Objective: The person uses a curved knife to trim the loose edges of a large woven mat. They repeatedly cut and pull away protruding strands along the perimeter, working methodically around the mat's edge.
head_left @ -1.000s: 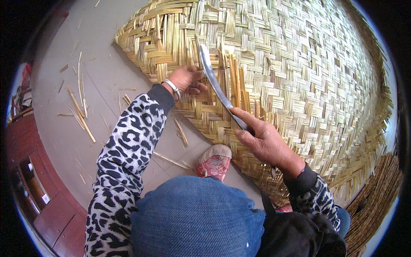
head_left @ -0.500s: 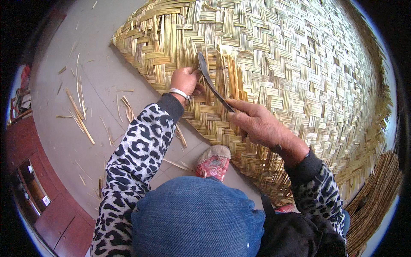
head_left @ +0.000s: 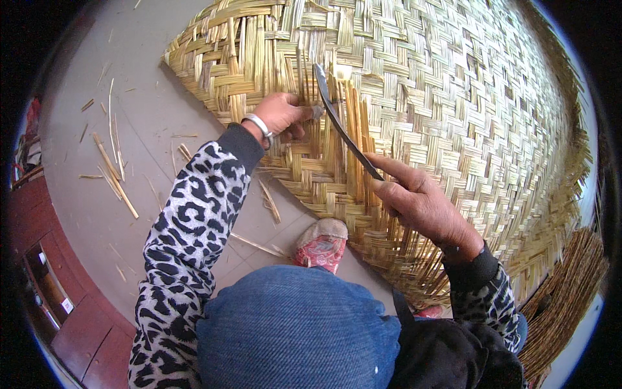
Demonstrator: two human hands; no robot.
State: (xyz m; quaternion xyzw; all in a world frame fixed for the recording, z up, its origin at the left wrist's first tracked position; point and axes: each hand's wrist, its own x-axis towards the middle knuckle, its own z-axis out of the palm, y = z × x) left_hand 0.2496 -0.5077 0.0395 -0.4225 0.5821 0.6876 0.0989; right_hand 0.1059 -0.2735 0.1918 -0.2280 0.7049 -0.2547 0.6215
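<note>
A large woven reed mat (head_left: 440,97) spreads in front of me, its left edge running diagonally. At that edge my left hand (head_left: 278,118) is closed, thumb and fingers pinching thin reed strips (head_left: 302,72) that stick up from the weave. Something grey covers a fingertip. My right hand (head_left: 421,204) grips the lower end of a curved dark blade (head_left: 348,137), a sickle-like knife. Its tip points away from me, above the loose strips just right of my left fingers. Split yellow strips (head_left: 357,123) rise beside the blade. The handle is hidden in my palm.
Loose reed scraps (head_left: 115,175) lie on the grey tiled floor (head_left: 78,142). My red patterned shoe (head_left: 321,246) stands by the mat's edge. A reddish-brown cabinet (head_left: 84,330) is at the left, and a bundle of brown stalks (head_left: 570,292) at the lower right.
My left hand has turned, its fingers reaching further right over the strips. My right hand has moved right and slightly nearer, carrying the blade with it.
</note>
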